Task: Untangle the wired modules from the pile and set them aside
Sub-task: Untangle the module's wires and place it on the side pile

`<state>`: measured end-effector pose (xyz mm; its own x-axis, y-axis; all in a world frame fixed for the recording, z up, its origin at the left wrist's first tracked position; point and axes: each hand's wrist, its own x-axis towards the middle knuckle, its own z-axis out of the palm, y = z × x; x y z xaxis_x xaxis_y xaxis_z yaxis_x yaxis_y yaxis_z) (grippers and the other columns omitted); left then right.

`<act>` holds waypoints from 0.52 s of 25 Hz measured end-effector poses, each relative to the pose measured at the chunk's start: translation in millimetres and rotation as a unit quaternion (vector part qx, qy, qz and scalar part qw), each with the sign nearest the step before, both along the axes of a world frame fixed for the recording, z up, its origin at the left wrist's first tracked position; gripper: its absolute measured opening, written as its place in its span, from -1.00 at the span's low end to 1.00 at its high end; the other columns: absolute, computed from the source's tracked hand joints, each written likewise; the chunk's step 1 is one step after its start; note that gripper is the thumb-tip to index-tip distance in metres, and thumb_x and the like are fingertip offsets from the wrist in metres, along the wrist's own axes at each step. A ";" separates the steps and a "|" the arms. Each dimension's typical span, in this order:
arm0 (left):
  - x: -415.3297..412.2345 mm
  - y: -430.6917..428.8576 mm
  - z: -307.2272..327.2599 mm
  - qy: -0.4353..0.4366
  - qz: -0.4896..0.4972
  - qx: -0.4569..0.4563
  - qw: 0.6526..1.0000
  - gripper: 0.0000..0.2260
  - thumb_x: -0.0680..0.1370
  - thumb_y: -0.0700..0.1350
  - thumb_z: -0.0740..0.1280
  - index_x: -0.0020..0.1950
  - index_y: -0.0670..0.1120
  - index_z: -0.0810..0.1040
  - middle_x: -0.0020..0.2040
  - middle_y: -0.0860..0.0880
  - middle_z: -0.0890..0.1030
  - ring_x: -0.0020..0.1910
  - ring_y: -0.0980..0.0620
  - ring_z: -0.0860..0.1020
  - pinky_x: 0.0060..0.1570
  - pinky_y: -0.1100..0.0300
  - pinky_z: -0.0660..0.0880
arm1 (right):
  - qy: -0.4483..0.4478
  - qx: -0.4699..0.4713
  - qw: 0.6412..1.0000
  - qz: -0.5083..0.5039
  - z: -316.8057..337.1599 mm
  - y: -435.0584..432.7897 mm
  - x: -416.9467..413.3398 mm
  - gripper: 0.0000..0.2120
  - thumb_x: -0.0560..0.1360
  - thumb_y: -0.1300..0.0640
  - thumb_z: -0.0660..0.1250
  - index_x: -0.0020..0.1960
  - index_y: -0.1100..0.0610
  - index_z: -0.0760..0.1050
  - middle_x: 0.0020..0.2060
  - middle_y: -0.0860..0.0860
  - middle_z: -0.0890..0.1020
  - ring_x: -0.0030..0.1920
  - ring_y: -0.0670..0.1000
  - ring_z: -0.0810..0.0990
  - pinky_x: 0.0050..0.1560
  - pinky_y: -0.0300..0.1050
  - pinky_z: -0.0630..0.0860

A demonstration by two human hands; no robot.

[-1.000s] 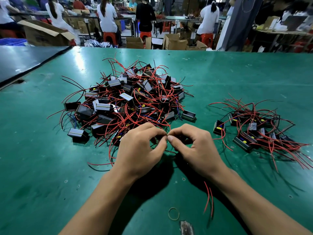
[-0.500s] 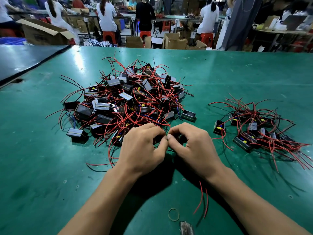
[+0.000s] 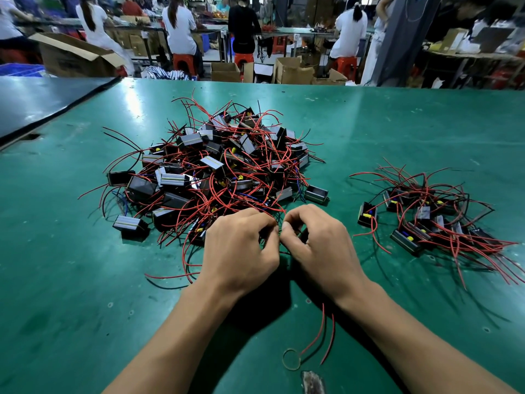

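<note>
A big tangled pile (image 3: pixel 216 169) of small black modules with red and black wires lies in the middle of the green table (image 3: pixel 71 280). A smaller set-aside heap (image 3: pixel 426 217) of the same modules lies to the right. My left hand (image 3: pixel 241 248) and my right hand (image 3: pixel 318 245) meet at the pile's near edge, fingers curled, pinching wires between them. Two red wire ends (image 3: pixel 324 336) trail back under my right wrist. The module these wires belong to is hidden by my hands.
A rubber band (image 3: pixel 291 359) and a worn patch (image 3: pixel 312 382) lie near the table's front edge. A darker table (image 3: pixel 37 100) adjoins at the far left. Beyond the far edge, people sit on red stools among cardboard boxes (image 3: pixel 71 56).
Both hands have stayed at the pile's near edge, working the wires. The red wire ends under my right wrist have swung to the left, toward the rubber band.
</note>
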<state>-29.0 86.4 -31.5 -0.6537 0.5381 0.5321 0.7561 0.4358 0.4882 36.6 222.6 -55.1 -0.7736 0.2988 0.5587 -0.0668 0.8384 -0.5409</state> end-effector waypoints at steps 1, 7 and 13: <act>0.6 -1.1 -0.8 0.000 0.001 0.006 1.000 -0.82 0.44 -0.04 0.32 -0.15 -0.08 0.69 -0.21 0.03 0.67 -0.24 -0.07 0.62 -0.20 0.02 0.55 | 0.003 -0.009 1.000 -0.016 -0.3 3.6 -1.2 -0.88 0.52 0.03 0.28 -0.11 0.06 0.52 -0.20 -0.05 0.58 -0.21 0.05 0.54 -0.18 0.09 0.53; -11.6 -10.2 -6.5 -0.025 -0.008 0.104 0.994 -0.92 0.51 -0.19 0.44 -0.02 -0.11 0.71 -0.18 0.08 0.66 -0.23 0.17 0.59 -0.12 0.16 0.57 | 0.031 -0.177 0.983 -0.043 -2.0 19.1 2.9 -0.89 0.58 0.14 0.37 -0.11 -0.01 0.56 -0.23 -0.06 0.64 -0.39 -0.10 0.66 -0.38 -0.32 0.51; -11.9 -7.0 -8.7 -0.109 -0.010 0.148 0.983 -0.89 0.55 -0.23 0.41 0.04 -0.08 0.66 -0.24 0.11 0.66 -0.29 0.20 0.60 -0.24 0.27 0.54 | 0.003 -0.251 0.968 -0.011 -0.9 12.3 3.2 -0.90 0.60 0.12 0.36 -0.09 0.00 0.58 -0.31 -0.03 0.65 -0.40 -0.05 0.68 -0.38 -0.21 0.57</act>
<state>-41.0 79.4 -40.2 -0.7602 0.3947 0.5161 0.6269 0.2370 0.7422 39.7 234.9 -56.1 -0.7613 0.5494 0.3443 -0.0574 0.4719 -0.8798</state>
